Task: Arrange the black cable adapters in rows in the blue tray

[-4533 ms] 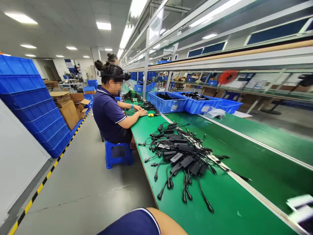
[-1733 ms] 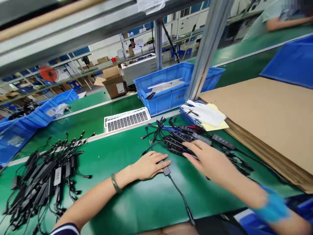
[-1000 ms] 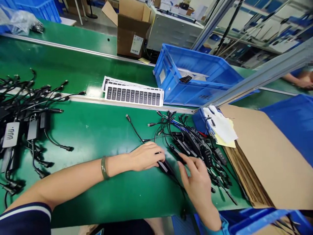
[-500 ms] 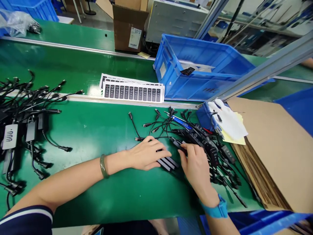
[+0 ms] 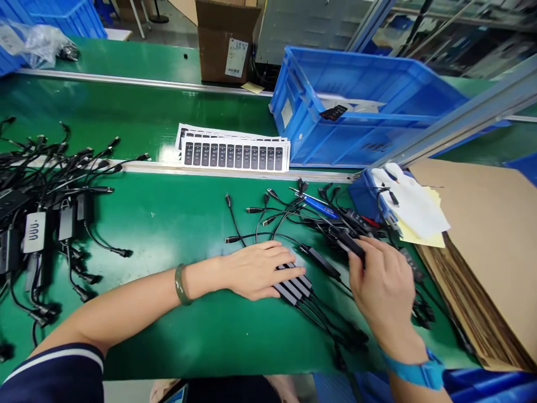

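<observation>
Left hand (image 5: 262, 271) lies flat, fingers pressed together, on a row of black adapters (image 5: 293, 282) aligned on the green bench (image 5: 168, 224), while right hand (image 5: 384, 285) pinches another adapter (image 5: 350, 242) from the tangled pile (image 5: 361, 229); snagged cables risk dragging neighbours and disturbing the row.

Since half a second ago my right hand (image 5: 384, 288) has moved from beside my left hand (image 5: 262, 270) out toward three o'clock, and its fingers are now closed on a black adapter (image 5: 350, 244) lifted out of the tangled pile (image 5: 335, 218). Under my left hand's fingertips, the row of adapters (image 5: 293, 285) shows more clearly, laid side by side. Earlier, my view swung from the co-worker's bench down to these cables.
</observation>
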Demonstrator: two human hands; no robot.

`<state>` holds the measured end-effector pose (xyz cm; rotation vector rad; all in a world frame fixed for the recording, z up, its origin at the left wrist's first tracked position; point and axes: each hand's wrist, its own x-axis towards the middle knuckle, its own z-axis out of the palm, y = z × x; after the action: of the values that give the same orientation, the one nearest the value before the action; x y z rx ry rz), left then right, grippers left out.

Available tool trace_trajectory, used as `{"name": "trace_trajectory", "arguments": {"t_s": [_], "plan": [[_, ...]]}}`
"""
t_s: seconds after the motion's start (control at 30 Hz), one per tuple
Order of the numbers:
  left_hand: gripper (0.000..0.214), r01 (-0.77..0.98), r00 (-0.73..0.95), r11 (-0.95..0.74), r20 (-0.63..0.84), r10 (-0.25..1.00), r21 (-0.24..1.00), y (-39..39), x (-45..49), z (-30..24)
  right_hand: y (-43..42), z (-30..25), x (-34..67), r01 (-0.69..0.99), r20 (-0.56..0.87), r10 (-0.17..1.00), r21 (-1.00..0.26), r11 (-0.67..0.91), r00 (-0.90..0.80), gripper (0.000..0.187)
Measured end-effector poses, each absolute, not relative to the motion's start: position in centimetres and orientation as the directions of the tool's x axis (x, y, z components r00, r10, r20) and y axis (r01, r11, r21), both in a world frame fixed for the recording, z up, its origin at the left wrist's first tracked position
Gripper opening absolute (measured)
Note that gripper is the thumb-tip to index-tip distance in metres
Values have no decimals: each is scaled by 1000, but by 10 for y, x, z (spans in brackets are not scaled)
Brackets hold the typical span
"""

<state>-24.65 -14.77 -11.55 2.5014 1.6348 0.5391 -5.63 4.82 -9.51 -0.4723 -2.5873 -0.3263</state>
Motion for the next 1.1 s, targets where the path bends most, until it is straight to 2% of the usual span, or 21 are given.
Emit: {"name": "trace_trajectory", "arguments": {"t_s": [0.07,0.2,0.27,0.33,0.4,0.5,0.53,0.6,0.7,0.87,1.0,1.03,1.1], "plan": [[62,859,378,-433,232,896,272,-150,-246,-115,38,-93,-51,367,523,272,86,926,-808,33],[63,868,340,-404,248,907,289,-152,-246,-114,17,-97,-42,252,409,273,-106,962,-871,47],[64,874,313,-383,259,914,298,-153,-245,-114,8,-104,-41,177,371,237,-187,966,-898,52],[65,874,300,-373,258,918,310,-154,-244,-114,-1,-110,-40,115,369,186,-207,972,-911,56],[68,871,303,-367,229,925,328,-154,-243,-114,-5,-111,-40,59,364,154,-260,964,-919,55],[75,865,325,-362,162,932,347,-154,-243,-115,0,-107,-40,63,319,198,-388,919,-927,37],[77,864,332,-363,147,932,348,-153,-243,-115,5,-106,-41,108,321,242,-383,917,-916,31],[79,863,345,-371,136,929,344,-153,-244,-114,17,-108,-44,218,348,317,-295,930,-882,29],[77,867,341,-369,141,930,336,-153,-243,-113,26,-119,-49,248,355,313,-217,944,-881,36],[79,883,284,-321,156,946,343,-155,-240,-113,17,-131,-41,114,347,209,-274,955,-914,41],[81,874,285,-323,154,946,362,-155,-239,-113,15,-123,-31,21,271,100,-278,960,-958,44],[80,874,291,-326,149,945,361,-155,-239,-113,15,-121,-31,13,270,99,-305,952,-958,43],[80,875,302,-333,141,943,351,-156,-239,-113,14,-117,-32,44,293,169,-390,920,-941,42]]}}
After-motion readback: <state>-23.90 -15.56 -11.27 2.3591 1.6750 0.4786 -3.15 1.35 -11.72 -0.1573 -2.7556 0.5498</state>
